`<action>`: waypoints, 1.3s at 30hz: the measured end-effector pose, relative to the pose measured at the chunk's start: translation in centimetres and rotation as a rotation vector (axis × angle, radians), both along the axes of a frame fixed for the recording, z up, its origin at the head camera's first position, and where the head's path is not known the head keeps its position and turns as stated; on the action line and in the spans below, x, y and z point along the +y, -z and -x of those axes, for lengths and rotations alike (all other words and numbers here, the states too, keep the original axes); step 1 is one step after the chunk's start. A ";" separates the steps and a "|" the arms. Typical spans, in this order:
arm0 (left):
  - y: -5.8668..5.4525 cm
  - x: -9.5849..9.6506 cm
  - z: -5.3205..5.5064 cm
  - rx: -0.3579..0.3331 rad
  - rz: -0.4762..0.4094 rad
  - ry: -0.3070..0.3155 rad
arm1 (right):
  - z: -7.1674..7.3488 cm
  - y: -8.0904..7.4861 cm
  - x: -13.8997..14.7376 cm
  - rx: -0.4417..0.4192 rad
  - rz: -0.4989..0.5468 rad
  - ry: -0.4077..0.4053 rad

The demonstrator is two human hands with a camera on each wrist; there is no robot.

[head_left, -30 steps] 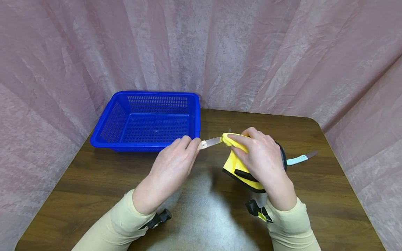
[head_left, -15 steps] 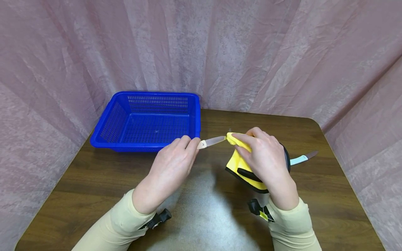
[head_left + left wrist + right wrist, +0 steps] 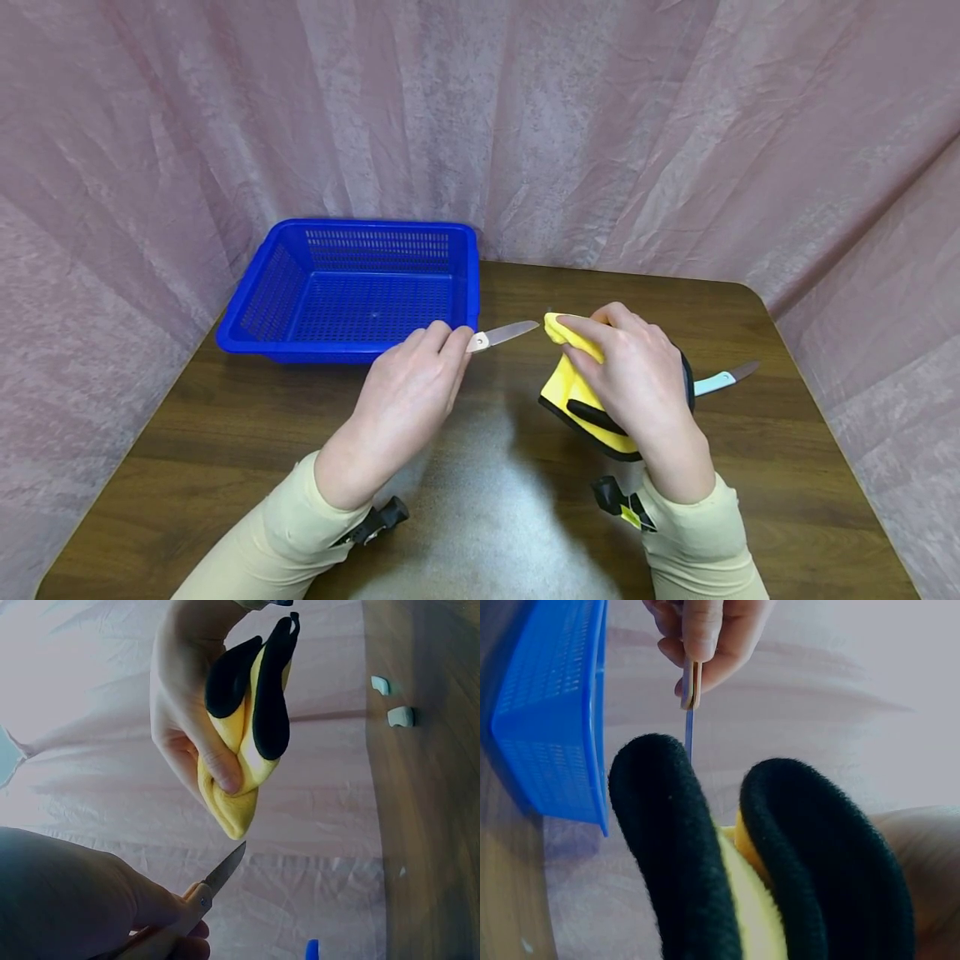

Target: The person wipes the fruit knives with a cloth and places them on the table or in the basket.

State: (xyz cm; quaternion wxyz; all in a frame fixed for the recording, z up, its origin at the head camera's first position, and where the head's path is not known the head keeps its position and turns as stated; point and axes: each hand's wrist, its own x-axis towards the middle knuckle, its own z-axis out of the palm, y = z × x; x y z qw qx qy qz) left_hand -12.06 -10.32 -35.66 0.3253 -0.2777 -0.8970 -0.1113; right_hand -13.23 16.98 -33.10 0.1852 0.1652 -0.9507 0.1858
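My left hand point(image 3: 408, 387) grips a small knife point(image 3: 512, 332) by its cream handle, with the bare blade pointing right and slightly up. A folded yellow cloth with black edging point(image 3: 573, 383) is pinched between the thumb and fingers of my right hand point(image 3: 637, 367). In the head view the blade's tip stands just left of the cloth's bunched corner. The left wrist view shows a narrow gap between the knife tip and the cloth point(image 3: 232, 806). From the right wrist, the cloth's dark folds point(image 3: 675, 847) hide the end of the blade.
A blue plastic basket point(image 3: 345, 346) stands at the back left of the wooden table point(image 3: 480, 517), close behind my left hand. Another knife with a light blue handle point(image 3: 714, 383) lies on the table right of the cloth, its blade pointing right. Pink curtains point(image 3: 540, 125) hang behind the table.
The cloth and my right hand have moved right, sliding off the blade, so its tip now shows bare. My left hand has shifted very slightly left with the knife.
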 end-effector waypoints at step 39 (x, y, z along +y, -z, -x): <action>0.0 -0.4 0.4 -0.038 0.101 -0.054 | -0.5 -0.2 -0.6 0.087 0.041 -0.066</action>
